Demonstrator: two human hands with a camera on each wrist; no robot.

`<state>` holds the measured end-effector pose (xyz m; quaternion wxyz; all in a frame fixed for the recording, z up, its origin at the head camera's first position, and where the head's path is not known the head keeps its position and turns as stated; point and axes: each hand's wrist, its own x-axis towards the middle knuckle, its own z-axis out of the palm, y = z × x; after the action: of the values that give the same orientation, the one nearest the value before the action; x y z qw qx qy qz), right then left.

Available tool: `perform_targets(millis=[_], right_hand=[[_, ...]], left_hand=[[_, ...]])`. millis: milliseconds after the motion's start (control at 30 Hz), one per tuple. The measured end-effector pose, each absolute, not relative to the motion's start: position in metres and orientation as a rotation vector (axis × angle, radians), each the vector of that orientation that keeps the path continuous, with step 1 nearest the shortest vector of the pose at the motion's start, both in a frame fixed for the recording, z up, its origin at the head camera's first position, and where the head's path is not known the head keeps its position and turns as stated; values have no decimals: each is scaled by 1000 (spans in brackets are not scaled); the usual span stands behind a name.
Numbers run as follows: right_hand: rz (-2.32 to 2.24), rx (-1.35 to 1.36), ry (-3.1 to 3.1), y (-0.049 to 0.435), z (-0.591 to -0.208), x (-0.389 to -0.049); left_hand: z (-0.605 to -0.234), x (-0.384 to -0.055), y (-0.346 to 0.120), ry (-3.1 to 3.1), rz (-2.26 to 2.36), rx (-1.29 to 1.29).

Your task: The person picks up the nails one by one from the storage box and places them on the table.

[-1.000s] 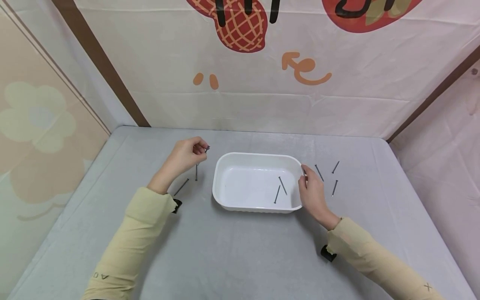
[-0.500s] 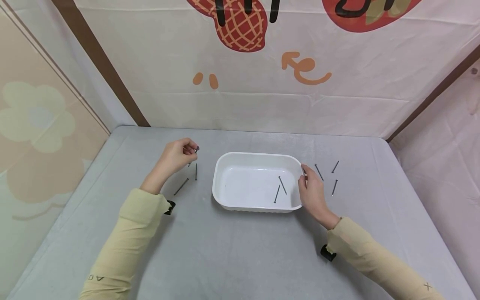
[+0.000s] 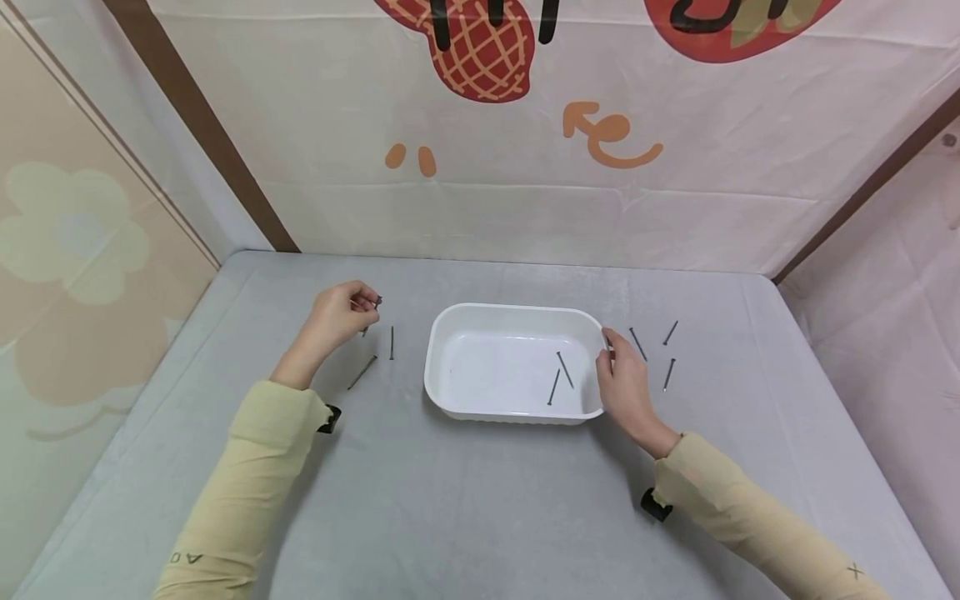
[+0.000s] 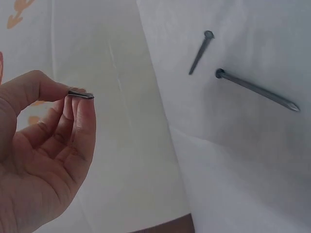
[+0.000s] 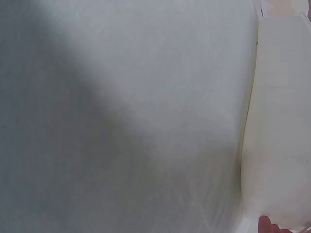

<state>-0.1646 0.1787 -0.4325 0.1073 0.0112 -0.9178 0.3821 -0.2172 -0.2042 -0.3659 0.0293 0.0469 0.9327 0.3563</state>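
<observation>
In the head view my left hand (image 3: 341,312) is over the table left of a white rectangular dish (image 3: 487,415). Its thumb and fingertips pinch a dark metal nail (image 4: 81,94), mostly covered by the fingers. Two more nails, one upright in view (image 3: 392,343) and one slanted (image 3: 363,372), lie on the table close to this hand. My right hand (image 3: 626,383) grips the dish's right rim, and a thin dark sliver shows between thumb and fingers. Inside the dish, toward its right end, lie two nails (image 3: 565,370). Only fingertips (image 5: 272,226) show in the right wrist view, by the dish wall.
Three loose nails, one of them slanted (image 3: 671,333), lie on the grey table (image 3: 480,508) right of the dish. A printed cloth wall (image 3: 510,221) rises behind the table's far edge, with further hangings at both sides.
My left hand has moved left, away from the dish, still pinching the nail. The right hand, the dish and the nails lying about have stayed in place.
</observation>
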Motion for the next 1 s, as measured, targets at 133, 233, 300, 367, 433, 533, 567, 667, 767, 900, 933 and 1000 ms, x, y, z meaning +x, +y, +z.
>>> perform_targets(millis=[133,233,300,367,433,533,567,667,767,900,933,1000], right_hand=[[1131,34,-2705,179,-433,-165],[1135,30,-2713,179,-432,-164],[1136,28,-2718,179,-432,-164],[1135,27,-2719,179,-432,-164],[1132,29,-2717,179,-432,-164],[1129,35,-2712,179,-432,-164],[1128,36,-2711,179,-432,-164],[1128,37,-2710,179,-432,-164],[1126,32,-2713,179,-432,-164],[1124,30,-2712,179,-433,-164],[1125,29,-2710,179,-433,-164],[1125,27,-2708,178,-433,-164]], left_hand=[[-368,-218,-208,2870,1091,91],[-371,-218,-212,2871,1089,60],[-373,-218,-214,2874,1087,40],[-375,-219,-216,2876,1087,18],[-377,-219,-218,2879,1086,-7],[-380,-220,-221,2887,1082,-38],[-381,-220,-222,2891,1079,-46],[-384,-221,-223,2899,1076,-66],[-386,-222,-225,2894,1080,-93],[-388,-222,-227,2868,1085,-137],[-389,-222,-227,2861,1087,-145],[-390,-222,-228,2842,1096,-169]])
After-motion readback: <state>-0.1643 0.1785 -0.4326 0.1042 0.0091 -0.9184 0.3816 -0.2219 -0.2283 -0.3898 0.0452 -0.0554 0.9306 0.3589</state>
